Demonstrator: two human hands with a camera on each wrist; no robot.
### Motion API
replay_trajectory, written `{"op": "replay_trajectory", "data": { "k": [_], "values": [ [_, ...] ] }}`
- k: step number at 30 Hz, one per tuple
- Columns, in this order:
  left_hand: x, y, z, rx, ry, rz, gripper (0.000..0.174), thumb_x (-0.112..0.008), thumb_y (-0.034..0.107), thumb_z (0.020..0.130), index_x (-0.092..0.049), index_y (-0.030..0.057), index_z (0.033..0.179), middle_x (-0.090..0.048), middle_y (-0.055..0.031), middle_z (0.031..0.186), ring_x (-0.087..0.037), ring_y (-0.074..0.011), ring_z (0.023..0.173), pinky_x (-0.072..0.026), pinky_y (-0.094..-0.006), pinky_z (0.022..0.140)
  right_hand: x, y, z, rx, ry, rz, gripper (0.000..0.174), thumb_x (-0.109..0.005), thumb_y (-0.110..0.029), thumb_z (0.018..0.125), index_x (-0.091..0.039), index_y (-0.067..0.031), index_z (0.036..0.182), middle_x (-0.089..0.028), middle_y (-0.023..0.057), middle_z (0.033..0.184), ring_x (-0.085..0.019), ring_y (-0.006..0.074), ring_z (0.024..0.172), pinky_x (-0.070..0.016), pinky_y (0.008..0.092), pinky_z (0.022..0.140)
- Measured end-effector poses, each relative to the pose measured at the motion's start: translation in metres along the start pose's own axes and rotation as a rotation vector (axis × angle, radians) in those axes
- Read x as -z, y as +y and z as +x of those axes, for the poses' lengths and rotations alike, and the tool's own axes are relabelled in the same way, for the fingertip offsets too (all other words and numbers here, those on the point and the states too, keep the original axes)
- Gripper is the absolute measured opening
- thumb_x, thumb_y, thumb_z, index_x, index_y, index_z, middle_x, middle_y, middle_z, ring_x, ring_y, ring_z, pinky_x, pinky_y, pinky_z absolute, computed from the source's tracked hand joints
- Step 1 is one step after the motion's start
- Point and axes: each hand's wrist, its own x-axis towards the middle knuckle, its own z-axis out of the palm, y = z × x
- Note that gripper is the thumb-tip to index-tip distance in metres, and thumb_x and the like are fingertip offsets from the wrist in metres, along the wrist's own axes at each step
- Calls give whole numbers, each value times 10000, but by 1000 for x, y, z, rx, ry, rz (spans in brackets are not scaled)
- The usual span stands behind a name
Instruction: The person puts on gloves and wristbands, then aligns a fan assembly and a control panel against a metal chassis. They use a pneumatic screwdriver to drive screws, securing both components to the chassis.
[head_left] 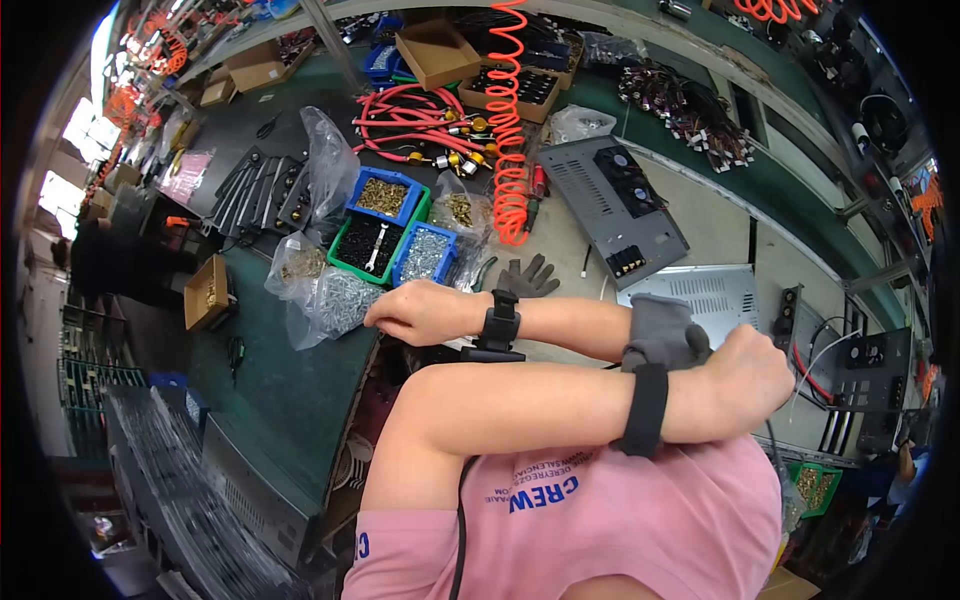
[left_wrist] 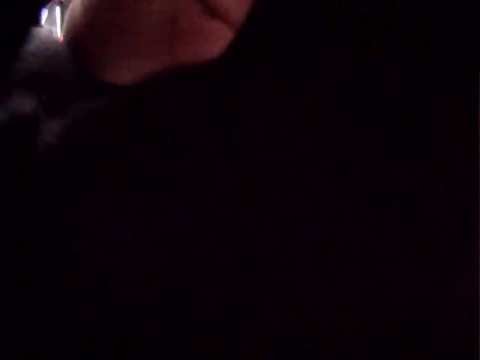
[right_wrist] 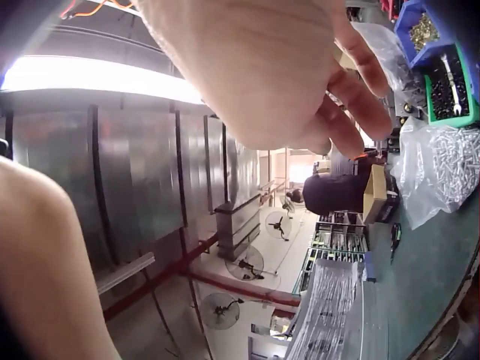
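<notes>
My two forearms cross in front of a pink shirt in the head view. The right hand (head_left: 425, 311) reaches to the left, beside a clear bag of silver screws (head_left: 343, 300). Its fingers hang loosely bent with nothing between them in the right wrist view. My left hand (head_left: 748, 383) is at the right, its back towards the head camera and its fingers hidden beneath. A grey glove-like piece (head_left: 662, 325) lies over the right arm, close to the left wrist. The left wrist view is almost black, with part of a hand along its top.
Bins of brass screws (head_left: 383, 197), black screws (head_left: 357, 247) and silver screws (head_left: 424, 255) stand behind; a wrench (head_left: 377, 247) lies on the black ones. Beyond are a grey glove (head_left: 528, 277), an orange coiled hose (head_left: 510, 180) and a grey metal panel with fans (head_left: 600, 205).
</notes>
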Motion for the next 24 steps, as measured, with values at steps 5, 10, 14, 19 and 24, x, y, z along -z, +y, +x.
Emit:
{"op": "replay_trajectory", "data": {
  "k": [5, 10, 14, 19, 24],
  "values": [
    [16, -27, -30, 91, -11, -155, 124, -621, 168, 674, -639, 56, 721, -566, -129, 705, -579, -277, 624, -451, -357, 540, 19, 18, -5, -35, 132, -2, 196, -511, -95, 788, -615, -29, 940, -634, 149, 818, -616, 292, 749, -493, 342, 685],
    [88, -76, -101, 303, 569, -127, 144, -518, 129, 862, -608, 17, 877, -512, -42, 684, -499, -136, 613, -407, -286, 514, 69, 64, -33, -469, 373, -7, 213, -487, -150, 855, -606, -13, 967, -640, 115, 770, -614, 161, 674, -484, 295, 611],
    [105, -93, -172, 769, 773, -467, 206, -445, 172, 929, -588, 24, 917, -416, 52, 625, -309, 10, 475, -227, -170, 411, 93, 63, -58, -331, 320, -232, 232, -508, -150, 791, -585, 18, 932, -604, 212, 850, -584, 362, 817, -470, 397, 690],
    [88, -117, -240, 957, 1125, -866, 209, -439, 218, 933, -535, 33, 937, -393, 50, 622, -254, -9, 413, -205, -182, 377, 90, 31, -63, -498, 234, 0, 262, -504, -171, 877, -554, -1, 1070, -640, 89, 824, -607, 152, 707, -480, 284, 655],
    [80, -123, -244, 836, 1368, -966, 183, -444, 210, 931, -520, 43, 932, -402, 33, 632, -275, -21, 419, -223, -186, 382, 54, 10, -73, -418, 21, 287, 538, -586, -270, 840, -396, -1, 1266, -571, 119, 1111, -553, 174, 969, -440, 307, 822]
  ]
}}
